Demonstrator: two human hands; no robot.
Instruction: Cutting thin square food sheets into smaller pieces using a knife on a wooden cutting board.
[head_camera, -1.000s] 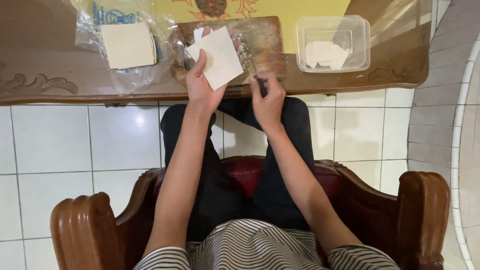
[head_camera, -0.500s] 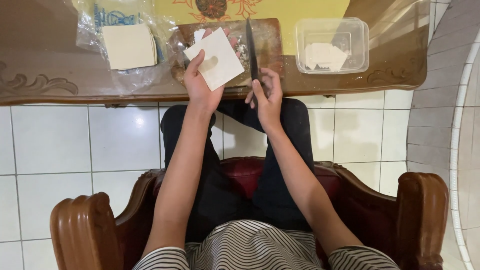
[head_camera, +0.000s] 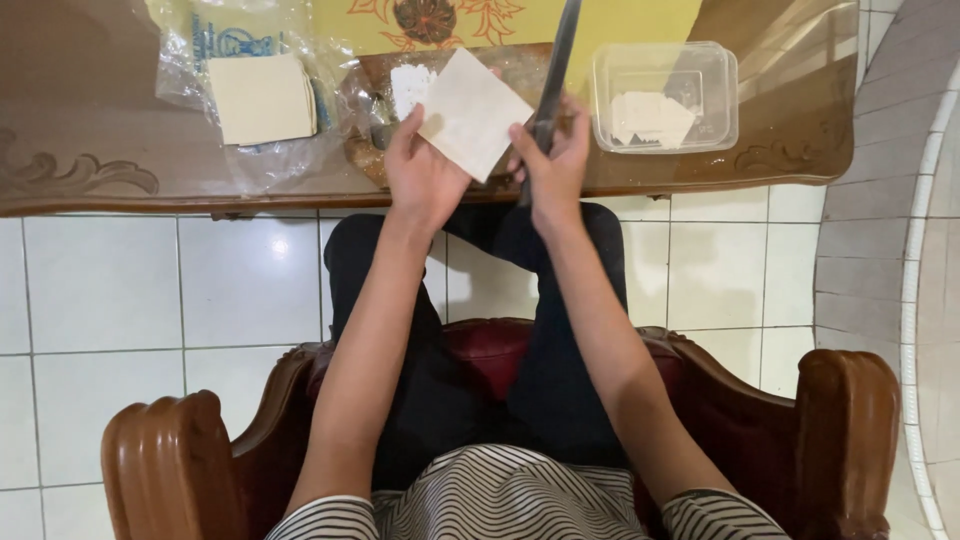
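Pale thin wrapper sheet (head_camera: 472, 112) pinched in left hand (head_camera: 425, 175), above cutting board (head_camera: 375, 160).
Right hand (head_camera: 553, 165) fisted round knife (head_camera: 553, 75), just right of board. Sheet looks light, floppy, tears easy; grip by edge.

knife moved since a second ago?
Yes. The knife in the right hand swung up: it was low by the table edge, and its blade now points past the clear box.

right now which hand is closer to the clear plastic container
Right. The right hand grips a knife just left of the clear plastic container. The left hand holds a square wrapper farther left, beyond the knife.
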